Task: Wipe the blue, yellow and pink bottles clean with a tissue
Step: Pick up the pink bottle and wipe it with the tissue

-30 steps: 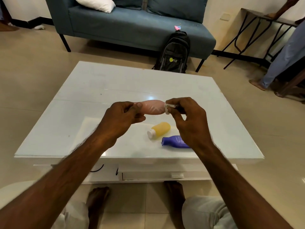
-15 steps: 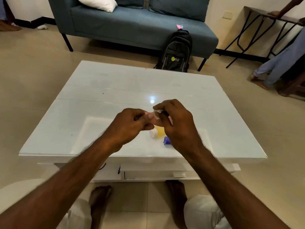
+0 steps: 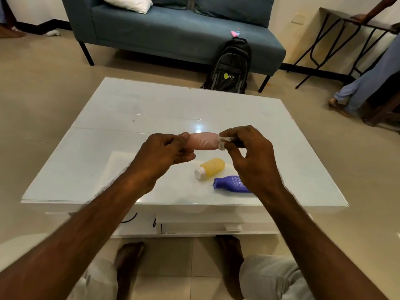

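A pink bottle (image 3: 203,141) is held level in the air above the white table (image 3: 108,148). My left hand (image 3: 164,151) grips its left end. At its right end my right hand (image 3: 249,156) pinches a small white tissue (image 3: 223,142) against the bottle. Below, a yellow bottle (image 3: 211,168) with a white cap lies on its side on the table. Just in front of it lies a blue bottle (image 3: 230,184), partly hidden by my right wrist.
A black backpack (image 3: 229,66) leans on a blue sofa (image 3: 173,29) beyond the table. A person's legs (image 3: 363,83) and a dark folding table (image 3: 346,40) are at the right. My knees and bare feet are under the table's near edge.
Half a second ago my right hand covered most of the pink bottle, close to my left hand. It has since slid to the bottle's right end with the tissue, baring the bottle's body.
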